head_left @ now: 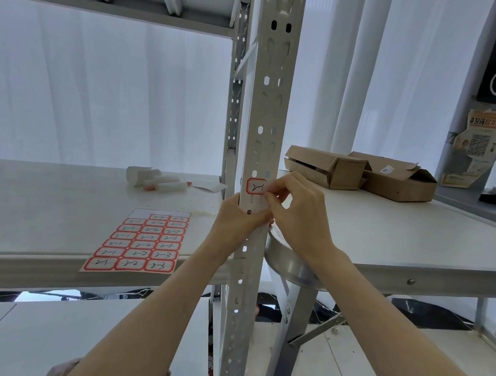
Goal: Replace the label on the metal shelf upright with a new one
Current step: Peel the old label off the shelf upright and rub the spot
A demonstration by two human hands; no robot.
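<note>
label (256,186) — long axis level (on upright (272,99))

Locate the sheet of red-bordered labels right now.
In the head view, the label sheet lies flat on the left shelf board, near its front edge, left of the upright.

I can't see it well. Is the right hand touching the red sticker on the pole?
Touching. The head view shows the right hand pinching the right edge of the red sticker on the pole.

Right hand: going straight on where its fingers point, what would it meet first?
The label on the upright: the right hand's fingertips are at its right edge, apparently pinching it; depth is unclear.
</note>
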